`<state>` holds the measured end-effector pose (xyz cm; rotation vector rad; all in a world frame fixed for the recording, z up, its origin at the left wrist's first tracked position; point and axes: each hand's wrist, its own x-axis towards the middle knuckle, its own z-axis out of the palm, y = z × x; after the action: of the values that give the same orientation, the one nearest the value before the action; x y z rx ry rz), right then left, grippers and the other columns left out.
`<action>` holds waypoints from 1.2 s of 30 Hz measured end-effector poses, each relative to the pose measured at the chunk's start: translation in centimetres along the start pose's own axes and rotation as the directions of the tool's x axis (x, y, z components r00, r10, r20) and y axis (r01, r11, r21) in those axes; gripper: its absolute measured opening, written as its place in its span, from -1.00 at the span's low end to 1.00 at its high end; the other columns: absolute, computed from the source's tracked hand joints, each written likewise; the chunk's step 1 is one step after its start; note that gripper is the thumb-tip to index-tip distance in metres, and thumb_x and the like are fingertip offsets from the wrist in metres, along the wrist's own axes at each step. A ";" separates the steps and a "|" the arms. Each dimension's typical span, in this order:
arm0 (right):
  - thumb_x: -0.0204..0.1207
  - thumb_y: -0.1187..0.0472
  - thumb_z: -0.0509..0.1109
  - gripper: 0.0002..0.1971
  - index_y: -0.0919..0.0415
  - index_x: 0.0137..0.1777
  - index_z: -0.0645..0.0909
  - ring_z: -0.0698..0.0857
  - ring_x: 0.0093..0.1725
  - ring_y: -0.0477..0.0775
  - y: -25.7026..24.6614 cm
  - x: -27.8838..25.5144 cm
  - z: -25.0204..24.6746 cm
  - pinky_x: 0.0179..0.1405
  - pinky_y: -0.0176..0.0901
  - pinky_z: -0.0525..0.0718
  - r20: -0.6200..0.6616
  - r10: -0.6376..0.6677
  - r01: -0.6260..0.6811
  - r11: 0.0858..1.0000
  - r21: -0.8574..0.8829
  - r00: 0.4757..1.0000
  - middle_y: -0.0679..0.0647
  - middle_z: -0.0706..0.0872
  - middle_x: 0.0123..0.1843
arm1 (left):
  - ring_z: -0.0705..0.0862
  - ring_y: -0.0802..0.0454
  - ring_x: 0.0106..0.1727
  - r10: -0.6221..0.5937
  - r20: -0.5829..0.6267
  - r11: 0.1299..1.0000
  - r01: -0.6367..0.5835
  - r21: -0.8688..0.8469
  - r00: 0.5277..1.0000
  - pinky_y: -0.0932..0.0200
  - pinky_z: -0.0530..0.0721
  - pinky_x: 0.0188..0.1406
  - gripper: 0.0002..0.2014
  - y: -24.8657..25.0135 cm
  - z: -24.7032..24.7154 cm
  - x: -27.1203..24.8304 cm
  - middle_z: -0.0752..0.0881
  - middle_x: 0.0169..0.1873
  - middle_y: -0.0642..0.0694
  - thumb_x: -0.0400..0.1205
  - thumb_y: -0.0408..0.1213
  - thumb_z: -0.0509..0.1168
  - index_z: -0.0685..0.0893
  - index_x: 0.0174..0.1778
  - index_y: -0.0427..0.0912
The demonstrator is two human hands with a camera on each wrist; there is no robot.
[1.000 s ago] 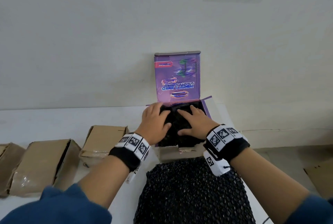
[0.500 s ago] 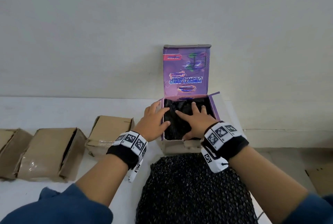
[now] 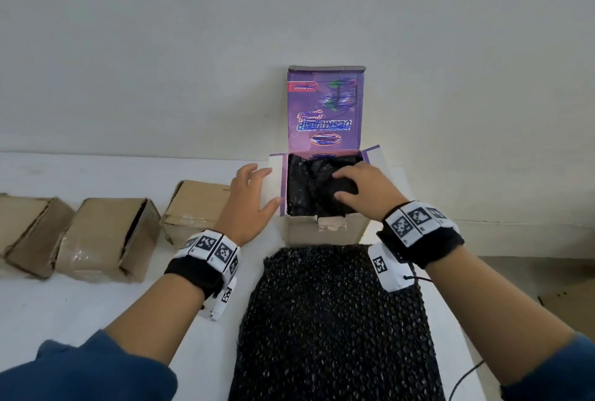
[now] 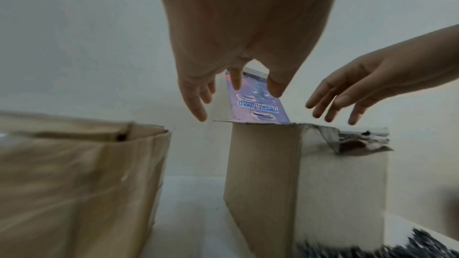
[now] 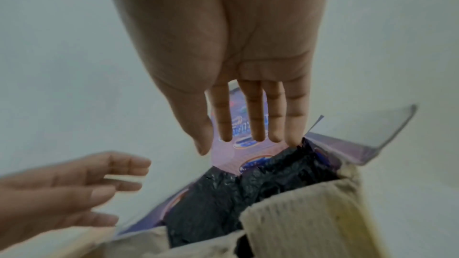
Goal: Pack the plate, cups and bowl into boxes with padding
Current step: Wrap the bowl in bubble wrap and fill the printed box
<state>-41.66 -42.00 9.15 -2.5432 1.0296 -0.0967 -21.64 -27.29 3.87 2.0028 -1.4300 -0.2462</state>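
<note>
Four cartons on view: one open purple box in work, three brown ones set aside.
Table [image 3: 96, 304]: white, against a pale wall; carries every item listed.
Bubble wrap sheet [image 3: 335, 329]: black, spread flat on the table at the near side of the open box, its far edge touching the box front.
Brown cardboard boxes [image 3: 106, 239]: three in a row to the left, lying on their sides; contents not visible.
Purple box [image 3: 325, 233]: upright, lid flap standing against the wall, side flaps splayed, torn near flap. Plate, cups and bowl not visible anywhere; whether one lies under the padding cannot be told.
Padding in box [image 3: 309, 188]: black wrap, crumpled, filling the cavity to just below the rim.
Right hand [image 3: 363, 191]: over the box mouth, palm down, fingers extended in the wrist view and lowered onto the wrap; the grip is loose, enclosing nothing firmly.
Left hand [image 3: 249, 204]: outside the left wall, fingers straight and spread, beside the left side flap; grip slack, holding nothing.
Step judged: tamping padding before closing.
Method advised: press evenly with flat fingers, tuck wrap below the rim at all corners, brace the left wall so the box does not slide, then fold side flaps before the lid.
</note>
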 end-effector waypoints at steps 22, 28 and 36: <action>0.55 -0.10 0.33 -0.41 0.15 0.51 0.38 0.38 0.45 0.29 6.4 -20.7 12.4 0.48 0.03 0.40 0.321 0.331 -0.316 0.943 -0.101 0.887 0.22 0.31 0.46 | 0.70 -0.17 -0.03 -0.651 0.224 0.759 0.613 0.219 0.725 0.11 0.55 -0.14 -0.73 -0.4 6.1 -19.5 0.70 -0.18 -0.18 0.52 -0.07 0.44 0.65 -0.17 -0.23; 0.60 -0.19 0.20 -0.40 0.15 0.53 0.35 0.34 0.47 0.32 6.1 -21.4 12.6 0.51 0.05 0.34 0.336 0.306 -0.289 0.952 -0.101 0.891 0.24 0.32 0.47 | 0.67 -0.06 -0.10 -0.552 0.227 0.757 0.596 -0.268 0.803 0.06 0.64 0.00 -0.88 3.8 5.0 -18.1 0.68 -0.22 -0.09 0.52 -0.24 0.44 0.63 -0.17 -0.15; 0.54 -0.39 0.00 -0.33 0.11 0.17 0.70 0.66 0.19 0.04 6.3 -21.2 10.1 0.21 -0.01 0.57 0.381 0.285 -0.474 0.590 0.653 0.880 0.05 0.73 0.17 | 0.68 0.11 -0.05 -0.128 0.452 0.846 0.335 -0.415 0.883 0.27 0.59 0.04 -0.93 13.9 8.3 -16.8 0.72 -0.10 0.00 0.59 -0.31 0.37 0.61 -0.06 -0.11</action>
<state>-59.07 -28.31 -0.82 -1.5137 1.1258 -0.0631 -43.10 -18.16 2.31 1.7518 -1.1855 -1.0869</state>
